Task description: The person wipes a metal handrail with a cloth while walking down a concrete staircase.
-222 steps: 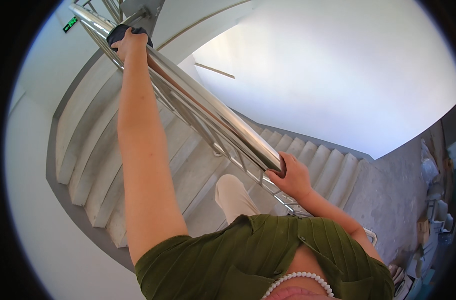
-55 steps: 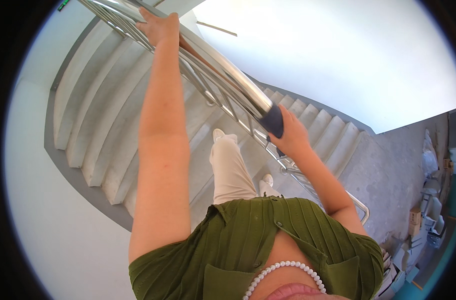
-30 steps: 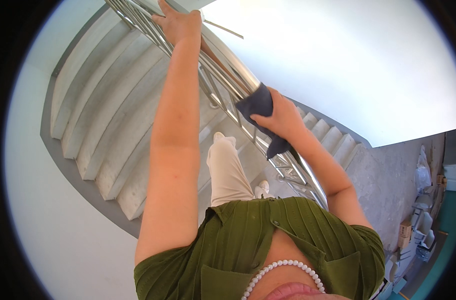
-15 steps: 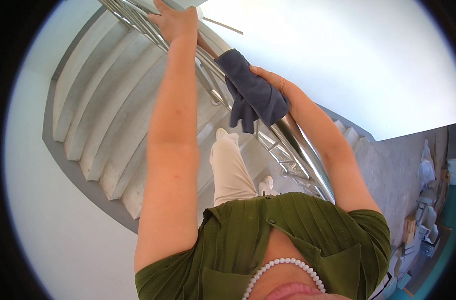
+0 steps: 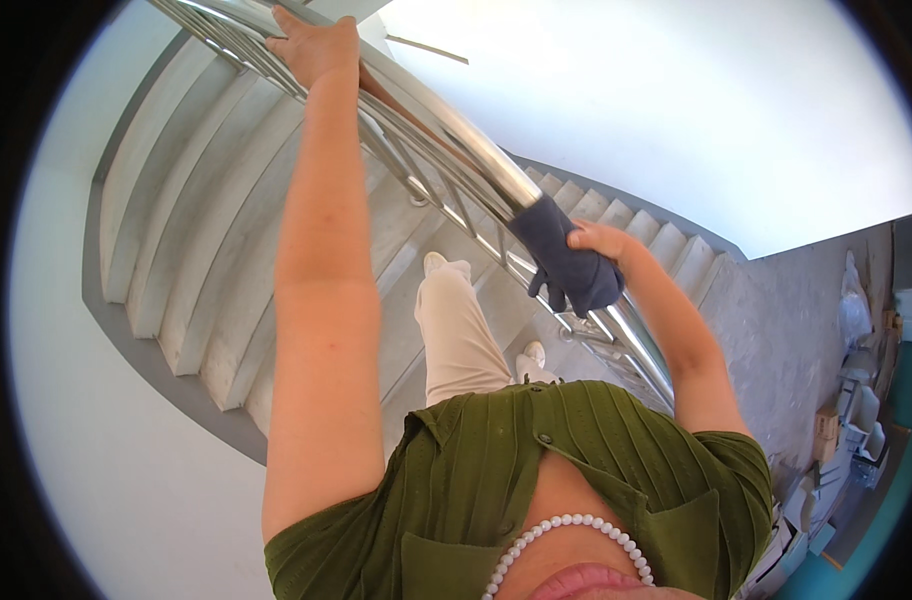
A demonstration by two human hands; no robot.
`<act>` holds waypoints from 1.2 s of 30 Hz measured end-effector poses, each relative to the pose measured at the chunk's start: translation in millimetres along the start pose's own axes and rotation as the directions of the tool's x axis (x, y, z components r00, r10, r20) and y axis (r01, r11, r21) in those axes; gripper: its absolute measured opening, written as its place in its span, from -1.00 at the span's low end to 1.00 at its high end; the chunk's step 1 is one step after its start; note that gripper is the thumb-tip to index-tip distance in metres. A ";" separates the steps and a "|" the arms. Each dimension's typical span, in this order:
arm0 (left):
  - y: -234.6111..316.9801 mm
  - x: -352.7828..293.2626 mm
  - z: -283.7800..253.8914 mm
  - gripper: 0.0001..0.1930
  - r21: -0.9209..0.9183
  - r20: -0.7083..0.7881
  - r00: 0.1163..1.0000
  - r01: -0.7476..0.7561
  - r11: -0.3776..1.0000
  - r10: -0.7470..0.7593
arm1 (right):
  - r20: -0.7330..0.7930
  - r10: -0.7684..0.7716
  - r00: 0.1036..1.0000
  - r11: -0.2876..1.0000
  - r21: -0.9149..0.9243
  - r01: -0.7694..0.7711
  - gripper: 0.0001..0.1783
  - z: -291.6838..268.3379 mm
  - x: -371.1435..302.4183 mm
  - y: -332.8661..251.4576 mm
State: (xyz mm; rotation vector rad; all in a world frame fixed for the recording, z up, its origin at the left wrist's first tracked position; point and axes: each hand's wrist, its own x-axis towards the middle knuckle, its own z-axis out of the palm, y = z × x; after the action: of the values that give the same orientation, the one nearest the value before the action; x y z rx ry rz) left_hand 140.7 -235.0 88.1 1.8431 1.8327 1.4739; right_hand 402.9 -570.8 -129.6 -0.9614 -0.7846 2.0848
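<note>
A dark grey cloth [image 5: 576, 262] is wrapped around the shiny metal handrail [image 5: 481, 150] of a staircase. My right hand [image 5: 601, 240] is closed over the cloth from the right, its thumb on top, and the fingers underneath are hidden. Loose folds of the cloth hang on the left side of the rail. Farther up the railing, my left hand [image 5: 316, 50] grips the rail with its arm stretched out. Some of its fingers reach over the left side, and the rest are out of sight.
Curved concrete steps [image 5: 206, 200] lie to the left, with more steps [image 5: 666, 250] beyond the railing. My legs in beige trousers [image 5: 461, 340] stand on the stairs beside the rail. Boxes and other clutter [image 5: 856, 420] lie on the floor at far right.
My right hand and the cloth have slid along the handrail toward the lower right, baring a stretch of metal. My left hand sits slightly farther left in the view, still at the rail.
</note>
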 end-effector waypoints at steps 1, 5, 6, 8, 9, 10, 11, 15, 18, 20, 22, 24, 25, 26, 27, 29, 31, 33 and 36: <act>1.1 0.6 0.6 0.18 -0.005 -0.002 1.000 -0.004 1.000 0.004 | 0.000 -0.034 0.999 0.997 -0.067 0.034 -0.13 -7.2 -9.9 12.3; 6.6 -5.9 -7.0 0.15 0.023 0.000 1.000 0.011 1.000 -0.011 | -0.289 -0.282 0.915 0.777 -0.629 0.041 -0.11 -9.2 -53.7 64.0; 9.7 -10.3 -11.9 0.13 0.047 0.017 1.000 0.004 0.999 -0.004 | -0.367 -0.366 0.855 0.701 -0.713 -0.006 -0.10 5.5 -66.5 73.0; 10.8 -10.6 -12.9 0.11 0.076 0.027 1.000 -0.012 0.997 0.010 | -0.464 -0.544 0.699 0.534 -0.834 -0.138 -0.08 42.5 -93.7 86.5; 8.4 -8.0 -9.2 0.12 0.076 0.025 1.000 -0.018 0.997 0.016 | -0.468 -0.622 0.628 0.470 -0.864 -0.179 -0.07 45.8 -104.3 107.1; 7.6 -6.9 -7.7 0.13 0.079 0.019 1.000 -0.024 0.997 0.022 | -0.455 -0.696 0.556 0.403 -0.888 -0.223 -0.05 41.1 -114.3 134.2; 8.6 -7.6 -8.1 0.13 0.063 0.026 1.000 -0.014 0.998 0.012 | -0.428 -0.764 0.482 0.333 -0.903 -0.272 -0.04 36.3 -123.8 155.7; 13.3 -11.2 -14.6 0.13 0.024 0.021 1.000 -0.008 1.000 0.007 | -0.485 -0.776 0.402 0.317 -0.852 -0.417 0.00 26.0 -155.9 203.1; 11.5 -11.9 -9.0 0.13 0.019 0.009 1.000 -0.012 1.000 0.012 | -0.479 -0.790 0.383 0.313 -0.852 -0.420 -0.02 25.6 -143.6 201.0; 7.8 -10.5 -9.1 0.12 0.017 -0.003 1.000 -0.023 1.000 0.023 | -0.425 -0.808 0.409 0.292 -0.891 -0.349 -0.03 38.4 -123.6 169.5; 4.8 -9.2 -6.6 0.12 0.010 -0.011 0.999 -0.047 0.999 0.047 | -0.402 -0.797 0.450 0.294 -0.910 -0.292 -0.04 52.2 -103.6 133.2; 10.8 -11.9 -7.5 0.10 0.002 -0.005 0.999 -0.032 0.999 0.032 | -0.411 -0.756 0.510 0.321 -0.911 -0.259 -0.06 63.7 -85.9 99.5; 12.4 -14.1 -8.6 0.10 -0.002 -0.003 1.000 -0.022 1.000 0.022 | -0.418 -0.723 0.549 0.322 -0.908 -0.267 -0.05 68.4 -76.5 83.0; 12.1 -14.1 -8.2 0.12 -0.004 -0.010 1.000 -0.008 1.000 0.008 | -0.402 -0.723 0.562 0.307 -0.916 -0.260 -0.04 73.0 -63.8 68.6; 11.7 -13.6 -5.9 0.13 -0.010 -0.016 1.000 0.005 1.000 -0.005 | -0.388 -0.723 0.572 0.291 -0.922 -0.257 -0.02 77.7 -50.3 54.3; 12.2 -12.5 -7.8 0.15 -0.023 -0.025 0.999 0.024 0.999 -0.024 | -0.345 -0.727 0.594 0.265 -0.939 -0.221 0.00 87.4 -21.9 23.4; 13.5 -13.5 -10.4 0.14 -0.043 -0.016 0.999 0.034 0.999 -0.034 | -0.299 -0.732 0.612 0.252 -0.954 -0.165 0.03 98.1 6.1 -9.6; 13.2 -14.9 -10.9 0.13 -0.048 -0.029 0.999 0.027 0.998 -0.029 | -0.231 -0.737 0.635 0.227 -0.970 -0.090 0.04 112.5 30.0 -46.8; 14.0 -17.1 -19.1 0.09 0.010 -0.055 0.998 -0.001 1.000 0.002 | -0.128 -0.726 0.675 0.181 -0.983 0.009 0.06 136.2 70.6 -102.6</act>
State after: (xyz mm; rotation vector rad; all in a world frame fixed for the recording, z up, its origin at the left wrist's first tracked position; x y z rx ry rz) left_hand 140.8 -262.2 98.7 1.8264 1.8662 1.5336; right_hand 293.6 -487.6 -6.5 -1.6558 -1.7577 0.4829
